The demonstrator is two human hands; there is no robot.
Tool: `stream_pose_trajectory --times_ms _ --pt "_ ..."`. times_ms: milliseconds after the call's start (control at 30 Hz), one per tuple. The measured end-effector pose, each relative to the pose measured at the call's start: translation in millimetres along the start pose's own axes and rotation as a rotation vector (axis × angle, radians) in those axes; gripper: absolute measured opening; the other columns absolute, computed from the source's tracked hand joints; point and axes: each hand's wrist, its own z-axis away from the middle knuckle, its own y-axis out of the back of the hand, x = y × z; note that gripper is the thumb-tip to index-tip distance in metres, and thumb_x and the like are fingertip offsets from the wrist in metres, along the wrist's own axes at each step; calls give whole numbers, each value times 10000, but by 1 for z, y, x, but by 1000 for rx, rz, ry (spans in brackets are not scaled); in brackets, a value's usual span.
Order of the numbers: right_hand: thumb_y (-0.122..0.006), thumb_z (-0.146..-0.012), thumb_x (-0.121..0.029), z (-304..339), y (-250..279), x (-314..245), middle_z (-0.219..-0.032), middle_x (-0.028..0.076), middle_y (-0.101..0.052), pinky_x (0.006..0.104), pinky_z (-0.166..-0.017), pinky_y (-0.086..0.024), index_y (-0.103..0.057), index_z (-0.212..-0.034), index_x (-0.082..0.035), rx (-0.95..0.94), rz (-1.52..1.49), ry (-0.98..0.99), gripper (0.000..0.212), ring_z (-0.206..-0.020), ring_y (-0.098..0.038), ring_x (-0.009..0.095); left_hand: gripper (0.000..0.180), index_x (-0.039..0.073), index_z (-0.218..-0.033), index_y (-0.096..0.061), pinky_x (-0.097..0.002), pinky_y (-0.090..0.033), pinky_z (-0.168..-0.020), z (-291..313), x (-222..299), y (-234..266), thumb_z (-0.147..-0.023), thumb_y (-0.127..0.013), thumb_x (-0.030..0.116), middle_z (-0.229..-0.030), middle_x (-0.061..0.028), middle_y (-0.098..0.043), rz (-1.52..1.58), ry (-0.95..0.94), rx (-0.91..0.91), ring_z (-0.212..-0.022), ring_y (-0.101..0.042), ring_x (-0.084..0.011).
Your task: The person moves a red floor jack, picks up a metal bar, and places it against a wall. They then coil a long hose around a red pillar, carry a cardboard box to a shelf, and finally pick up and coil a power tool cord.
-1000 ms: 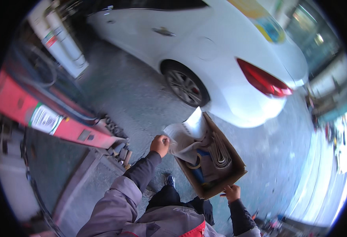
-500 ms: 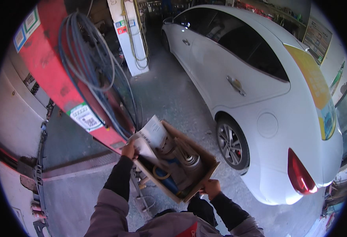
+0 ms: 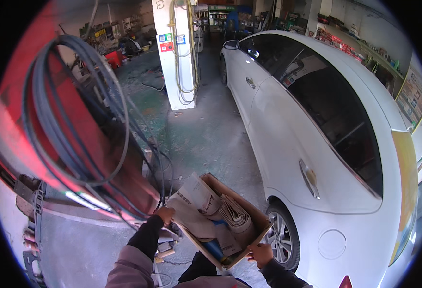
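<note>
Box: open cardboard box point(image 3: 260, 223) at the lower centre of the frame, carried in front of the body and set at a slant, one corner toward the lower edge.
Left hand: fingers of the left hand point(image 3: 164, 215) curl closed on the box's left corner, perhaps with a paper edge caught too.
Right hand: fingers of the right hand point(image 3: 262, 254) are bent shut around the near right corner; gripping opposite sides probably shares the weight and keeps the load from tipping.
Papers: a printed sheet point(image 3: 190, 214) leans out over the left rim, while folded newspapers point(image 3: 236, 217) stand against the right wall, likely propped by it.
Blue thing: a blue object point(image 3: 214, 249) lies low in the box, partly under paper; its kind cannot be told.
Surroundings: white car point(image 3: 287, 144) fills the right, its rear cut off; looped cables point(image 3: 52, 125) hang at the left.
Hidden: the box's floor, its underside and the fingertips beneath the rim; the red post point(image 3: 10, 113) blurs toward the left edge.
</note>
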Motion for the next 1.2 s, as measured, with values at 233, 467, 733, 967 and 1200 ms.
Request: stream_pose_trajectory --times_ms 233,467,733,967,1200 --pt "-657 -899 -121 -108 -51 -132 -793 145 -697 327 -478 -562 -636 -938 68 163 41 -1 195 -602 -704 242 584 49 -887 -704 -367 -516 -546 -129 44 41 -800 -673 626 -700 -89 -677 718 313 -216 -615 -674 -207" --pt "-652 -898 -115 -180 -95 -281 -770 124 -693 318 -488 -566 -659 -910 79 215 91 112 195 -629 -704 208 898 -14 -1296 -492 -522 -544 -818 -257 58 136 -757 -696 674 -1172 -201 -603 1582 685 -241 -923 -648 -370" --pt "-666 -869 -115 -288 -120 -452 -779 138 -674 331 -474 -577 -666 -883 104 172 137 301 219 -605 -674 217 482 -83 -1288 -443 -615 -571 -772 -399 55 289 -840 -532 74 -1126 -234 -623 1800 229 -4 -932 -666 -461" --pt "-698 -864 -142 -365 -145 -695 -738 138 -660 321 -457 -569 -668 -867 125 61 90 610 269 -573 -640 203 525 -49 -1323 -469 -561 -584 -823 -507 107 547 -812 -541 47 -1193 -190 -637 1626 -22 274 -1027 -676 -379" --pt "-649 -888 -171 -406 -181 -979 -754 141 -670 291 -428 -544 -661 -935 118 -79 25 1049 293 -541 -635 183 510 -1 -1324 -511 -491 -593 -831 -617 174 841 -864 -612 194 -1145 -160 -680 1358 -381 391 -975 -698 -308"
